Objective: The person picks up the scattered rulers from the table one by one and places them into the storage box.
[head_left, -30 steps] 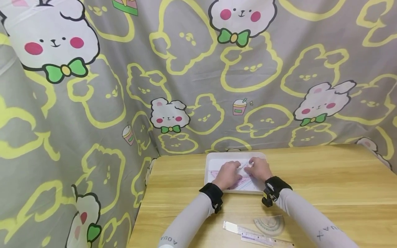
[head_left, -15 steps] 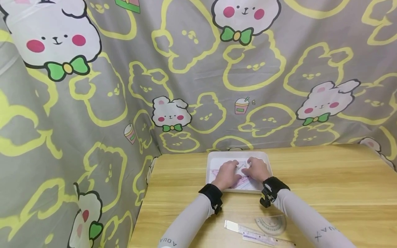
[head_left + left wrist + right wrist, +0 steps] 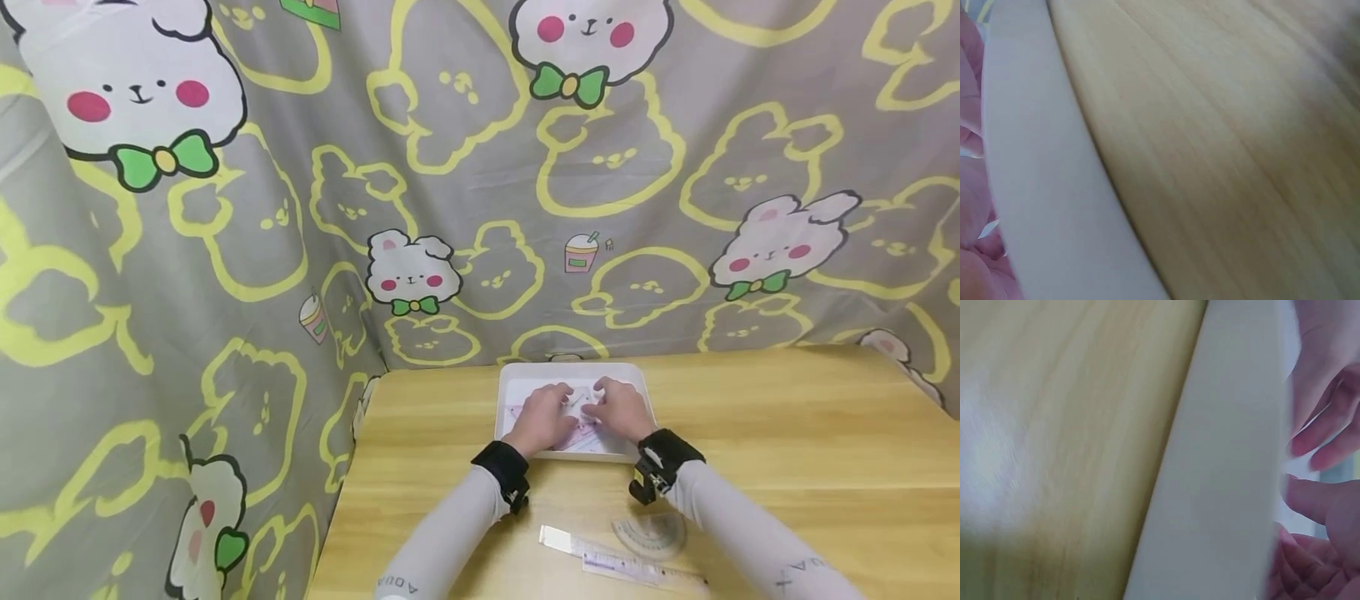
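A white tray (image 3: 517, 375) sits at the back of the wooden table (image 3: 787, 433). Inside it lies a clear pink set square (image 3: 581, 435), mostly covered by both hands. My left hand (image 3: 546, 414) lies knuckles-up on its left part, fingers curled down onto the plastic. My right hand (image 3: 617, 408) is beside it, fingertips bent at the same piece. In the right wrist view the tray rim (image 3: 1222, 475) fills the middle and the right hand's fingers (image 3: 1329, 431) curl around a thin clear edge. The left wrist view shows the rim (image 3: 1041, 187) and the left hand's fingers (image 3: 969, 187) at the frame's left.
A straight clear ruler (image 3: 622, 567) and a clear protractor (image 3: 651, 533) lie on the table near the front edge, under my right forearm. A cartoon-print cloth (image 3: 450, 167) hangs close behind and to the left of the table. Bare wood extends to the right.
Both hands have shifted slightly within the tray and drawn closer together. Less of the pink set square shows beneath them than before.
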{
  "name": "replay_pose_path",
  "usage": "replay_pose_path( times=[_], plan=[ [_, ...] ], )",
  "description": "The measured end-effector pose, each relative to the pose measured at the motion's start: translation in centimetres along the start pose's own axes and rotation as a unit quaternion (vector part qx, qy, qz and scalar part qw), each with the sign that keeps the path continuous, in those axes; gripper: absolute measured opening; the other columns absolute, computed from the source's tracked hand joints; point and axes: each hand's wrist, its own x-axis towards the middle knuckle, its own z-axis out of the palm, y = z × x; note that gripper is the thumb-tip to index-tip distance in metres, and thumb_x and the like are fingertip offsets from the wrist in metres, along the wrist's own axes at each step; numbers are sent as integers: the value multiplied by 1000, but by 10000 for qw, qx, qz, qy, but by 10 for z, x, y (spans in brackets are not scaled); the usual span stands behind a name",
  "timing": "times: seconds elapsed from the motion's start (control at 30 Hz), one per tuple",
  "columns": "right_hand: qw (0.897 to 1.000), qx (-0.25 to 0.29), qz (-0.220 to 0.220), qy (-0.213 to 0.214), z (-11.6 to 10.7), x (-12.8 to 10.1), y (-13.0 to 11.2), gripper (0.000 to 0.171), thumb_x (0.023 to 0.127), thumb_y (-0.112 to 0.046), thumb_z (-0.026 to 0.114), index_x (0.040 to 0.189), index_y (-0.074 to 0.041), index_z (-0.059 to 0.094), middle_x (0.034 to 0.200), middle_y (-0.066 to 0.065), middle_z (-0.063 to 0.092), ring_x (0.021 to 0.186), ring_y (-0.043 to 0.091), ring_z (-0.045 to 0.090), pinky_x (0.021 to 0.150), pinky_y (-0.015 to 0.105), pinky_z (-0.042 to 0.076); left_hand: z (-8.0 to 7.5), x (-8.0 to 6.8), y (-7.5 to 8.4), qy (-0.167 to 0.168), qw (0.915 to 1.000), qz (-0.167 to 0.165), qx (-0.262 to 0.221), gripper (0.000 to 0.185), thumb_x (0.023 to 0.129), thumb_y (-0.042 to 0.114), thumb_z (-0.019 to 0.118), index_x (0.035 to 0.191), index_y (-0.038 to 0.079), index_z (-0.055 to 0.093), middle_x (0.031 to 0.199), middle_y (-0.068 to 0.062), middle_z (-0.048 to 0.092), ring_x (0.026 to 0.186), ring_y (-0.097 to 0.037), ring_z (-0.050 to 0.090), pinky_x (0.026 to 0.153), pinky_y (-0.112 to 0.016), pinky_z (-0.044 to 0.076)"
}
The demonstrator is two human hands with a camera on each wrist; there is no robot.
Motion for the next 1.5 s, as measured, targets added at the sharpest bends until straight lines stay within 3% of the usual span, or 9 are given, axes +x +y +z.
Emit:
replay_pose_path(
  times=[0.27,0.43,0.6,0.67,0.8,0.97,1.07,1.2,1.5],
  plan=[
    [9977,179,-657,-34,-34,-29,-33,43,91,-20,81,120,8,65,76,3,70,66,13,60,62,31,45,-20,-13,8,-8,9984,549,-130,42,90,18,83,128,7,69,113,-5,75,103,-16,70,91,-26,54],
    [9967,154,-789,-149,-46,-61,-37,35,92,-18,81,117,3,68,79,-1,67,67,9,59,60,27,48,-26,-39,19,47,9963,712,-477,37,92,19,82,125,8,69,112,-3,75,102,-12,70,88,-22,53],
    [9939,30,-1075,-237,-45,-100,-34,25,88,-15,83,108,-5,72,78,-9,65,68,2,56,61,22,50,-27,-75,29,298,9976,551,-310,28,88,24,85,110,13,71,96,6,67,88,-4,59,78,-16,47],
    [9917,-13,-1251,-290,-43,-116,-34,21,87,-15,84,104,-8,73,79,-12,64,69,-1,55,61,22,50,-26,-90,32,182,9978,597,-230,29,87,28,87,107,15,70,95,8,64,87,-3,55,77,-15,45],
    [9877,-2,-1513,-401,-42,-143,-34,17,87,-15,84,99,-13,73,81,-16,63,72,-3,55,62,22,50,-27,-116,36,-385,9955,837,-205,35,84,35,88,110,18,72,103,9,65,96,-2,54,84,-16,44],
    [9868,258,-1369,-829,-40,-166,-32,18,89,-22,83,101,-14,72,86,-15,63,76,-3,55,63,23,50,-26,-139,35,-1192,9878,991,-135,47,80,43,91,118,21,73,109,11,61,99,-1,47,85,-15,39],
    [9854,351,-1281,-1065,-36,-178,-24,21,89,-27,83,102,-15,72,88,-14,63,77,-2,55,64,24,50,-26,-150,33,-1488,9828,1084,-123,52,78,46,92,120,22,72,109,12,58,97,0,42,82,-14,36],
    [9826,454,-1142,-1389,-31,-189,-12,27,88,-33,83,104,-14,72,88,-13,61,76,-1,51,64,24,46,-21,-160,30,-1518,9823,1089,-147,50,78,46,92,118,22,73,107,12,55,94,0,40,80,-14,34],
    [9776,425,-1058,-1769,-20,-203,2,27,88,-40,83,102,-20,72,91,-14,56,78,-2,45,65,24,41,-9,-177,25,-1110,9877,998,-457,23,84,37,87,100,24,78,95,14,53,87,3,35,78,-14,31]
  ],
)
